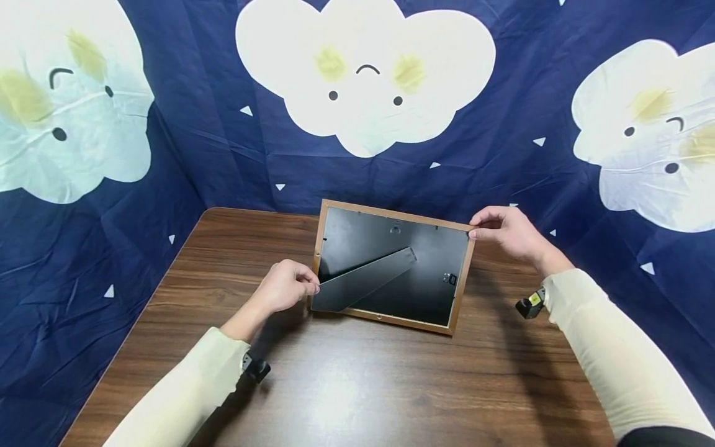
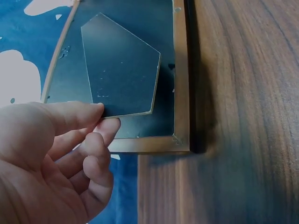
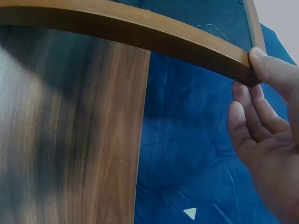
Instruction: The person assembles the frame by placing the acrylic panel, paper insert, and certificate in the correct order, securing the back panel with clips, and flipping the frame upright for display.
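A picture frame (image 1: 391, 321) with a wooden border shows its black backing board (image 1: 363, 233) to the head camera, tilted at the far part of the table. From the middle of the backing a black easel stand (image 1: 365, 279) slants to the lower left, swung out from the board. My left hand (image 1: 286, 287) pinches the free end of the stand (image 2: 122, 70) between thumb and fingertips. At the upper right corner of the frame (image 3: 187, 44), my right hand (image 1: 505, 231) pinches the wooden border, thumb on the back side and fingers behind.
The frame is over a brown wood-grain table (image 1: 346, 385). Behind the table hangs a dark blue cloth (image 1: 223, 167) with white cloud faces. Small metal hangers (image 1: 450, 279) sit on the backing. Each wrist wears a small black camera (image 1: 256, 367).
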The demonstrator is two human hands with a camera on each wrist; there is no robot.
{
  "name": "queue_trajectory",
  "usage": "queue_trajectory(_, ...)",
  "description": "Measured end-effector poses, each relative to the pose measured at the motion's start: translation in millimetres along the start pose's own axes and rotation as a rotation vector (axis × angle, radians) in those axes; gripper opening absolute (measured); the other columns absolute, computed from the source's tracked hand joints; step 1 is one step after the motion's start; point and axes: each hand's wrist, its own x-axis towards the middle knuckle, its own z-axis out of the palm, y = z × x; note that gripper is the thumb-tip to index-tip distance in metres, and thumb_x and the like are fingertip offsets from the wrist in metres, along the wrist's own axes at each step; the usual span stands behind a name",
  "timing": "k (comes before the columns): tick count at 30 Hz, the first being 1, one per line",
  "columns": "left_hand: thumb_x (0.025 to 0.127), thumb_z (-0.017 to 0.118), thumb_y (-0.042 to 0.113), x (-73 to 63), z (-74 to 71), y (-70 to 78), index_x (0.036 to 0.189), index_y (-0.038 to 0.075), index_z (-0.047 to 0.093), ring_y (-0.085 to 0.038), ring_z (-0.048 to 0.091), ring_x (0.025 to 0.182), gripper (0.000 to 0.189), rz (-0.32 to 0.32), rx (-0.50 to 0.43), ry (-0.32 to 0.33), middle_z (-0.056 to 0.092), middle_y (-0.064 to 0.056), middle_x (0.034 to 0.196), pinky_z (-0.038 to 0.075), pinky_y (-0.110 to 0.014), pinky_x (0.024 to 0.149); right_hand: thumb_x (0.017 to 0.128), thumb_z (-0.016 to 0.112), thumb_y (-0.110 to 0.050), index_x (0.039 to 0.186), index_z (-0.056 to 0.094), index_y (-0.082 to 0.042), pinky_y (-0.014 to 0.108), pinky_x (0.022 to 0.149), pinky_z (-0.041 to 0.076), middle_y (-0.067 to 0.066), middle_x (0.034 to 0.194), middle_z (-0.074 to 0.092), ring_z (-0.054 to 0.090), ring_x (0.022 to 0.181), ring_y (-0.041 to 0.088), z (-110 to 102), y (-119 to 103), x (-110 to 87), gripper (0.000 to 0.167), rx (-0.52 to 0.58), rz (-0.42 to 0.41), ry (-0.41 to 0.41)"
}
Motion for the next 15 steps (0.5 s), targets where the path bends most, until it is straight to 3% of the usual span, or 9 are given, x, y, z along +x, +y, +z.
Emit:
queue_trajectory(2,0.085,0.076,0.012,0.5,-0.7,2.4,0.081,0.018,0.079,-0.009,0.059,0.064,0.008,-0.003,-0.007,-0.003,0.069,0.009,0.069,0.046,-0.030,0.061,0.088,0.079,-0.004,0.103,0.073,0.001,0.016,0.069,0.052,0.018,0.096,0.073,0.066,0.078,0.012,-3.1,-12.2,-3.3,0.017,-0.010,-0.008,0.004)
queue_trajectory(8,0.086,0.075,0.012,1.6,-3.3,6.2,0.083,0.016,0.078,-0.010,0.059,0.063,0.006,-0.020,-0.048,-0.028,0.070,0.006,0.070,0.045,-0.030,0.059,0.088,0.081,-0.010,0.102,0.074,-0.006,0.017,0.070,0.053,0.013,0.095,0.074,0.066,0.079,0.010,-8.5,-11.2,-3.6,0.017,-0.016,0.010,0.041)
queue_trajectory(15,0.088,0.075,0.011,1.0,-2.6,6.5,0.087,0.011,0.079,-0.013,0.059,0.060,0.004,-0.036,-0.123,-0.068,0.070,-0.005,0.072,0.043,-0.028,0.055,0.085,0.084,-0.009,0.098,0.073,-0.007,0.014,0.070,0.051,0.009,0.096,0.073,0.063,0.080,0.006,-11.3,-14.7,-3.9,0.017,-0.032,-0.047,0.113)
